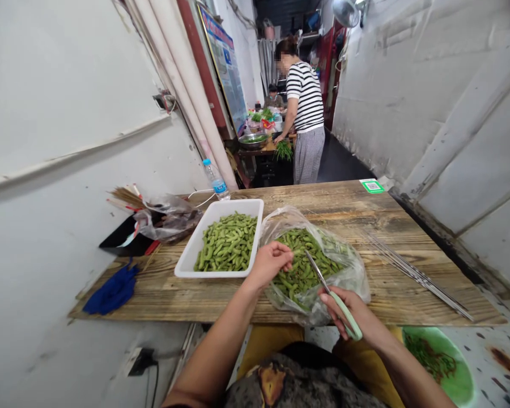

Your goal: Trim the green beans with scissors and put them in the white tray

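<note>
My left hand reaches into a clear plastic bag full of green soybean pods, its fingers curled together over the pods. My right hand grips pale green scissors by the handles, with the blades pointing up into the bag. A white rectangular tray with more pods in it sits just left of the bag on the wooden table.
A bundle of metal skewers lies on the table's right side. A blue cloth, a black tray with a plastic bag and a water bottle stand at the left. A green basin sits on the floor. A person in a striped shirt works at a far table.
</note>
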The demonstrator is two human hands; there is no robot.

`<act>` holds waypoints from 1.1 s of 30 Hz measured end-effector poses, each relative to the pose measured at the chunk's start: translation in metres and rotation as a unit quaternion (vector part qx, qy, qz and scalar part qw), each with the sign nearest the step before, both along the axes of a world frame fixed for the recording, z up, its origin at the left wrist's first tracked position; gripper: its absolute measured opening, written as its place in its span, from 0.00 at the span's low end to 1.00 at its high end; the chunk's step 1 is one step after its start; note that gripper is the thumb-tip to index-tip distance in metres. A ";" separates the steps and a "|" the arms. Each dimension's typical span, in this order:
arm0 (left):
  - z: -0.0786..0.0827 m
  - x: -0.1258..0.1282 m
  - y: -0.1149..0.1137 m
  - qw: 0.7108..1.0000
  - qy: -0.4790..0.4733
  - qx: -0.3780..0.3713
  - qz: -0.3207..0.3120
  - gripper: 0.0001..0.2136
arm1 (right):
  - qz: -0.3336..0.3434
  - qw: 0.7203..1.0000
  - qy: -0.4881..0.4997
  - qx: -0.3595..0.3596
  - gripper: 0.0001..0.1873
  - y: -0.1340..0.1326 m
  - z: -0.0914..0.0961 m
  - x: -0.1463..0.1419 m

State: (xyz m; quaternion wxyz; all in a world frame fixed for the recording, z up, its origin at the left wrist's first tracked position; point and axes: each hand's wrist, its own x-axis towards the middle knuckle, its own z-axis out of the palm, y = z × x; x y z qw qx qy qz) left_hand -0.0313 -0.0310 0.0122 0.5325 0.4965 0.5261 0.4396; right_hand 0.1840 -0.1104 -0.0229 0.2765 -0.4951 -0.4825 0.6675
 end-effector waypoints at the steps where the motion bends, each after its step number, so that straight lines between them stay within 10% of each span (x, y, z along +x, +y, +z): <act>1: 0.003 -0.014 0.002 0.996 0.046 0.047 0.067 0.10 | -0.004 1.000 0.003 0.002 0.23 -0.001 -0.003 0.002; 5: 0.013 -0.063 0.005 0.873 0.330 0.212 0.292 0.13 | 0.027 0.999 -0.031 0.001 0.25 -0.010 -0.016 0.016; 8: 0.009 -0.061 -0.002 0.808 0.468 0.256 0.250 0.15 | 0.036 0.996 -0.079 0.000 0.26 -0.018 -0.024 0.026; 12: -0.014 -0.009 -0.019 0.842 0.480 0.246 -0.003 0.07 | -0.001 0.997 -0.081 -0.011 0.28 -0.026 -0.026 0.030; 17: -0.036 0.041 -0.027 0.829 0.503 0.234 -0.069 0.09 | -0.019 0.997 -0.068 -0.010 0.30 -0.032 -0.020 0.030; 33: -0.067 0.034 0.010 0.943 0.257 0.131 0.166 0.09 | -0.319 0.939 0.070 0.108 0.33 -0.007 -0.065 0.055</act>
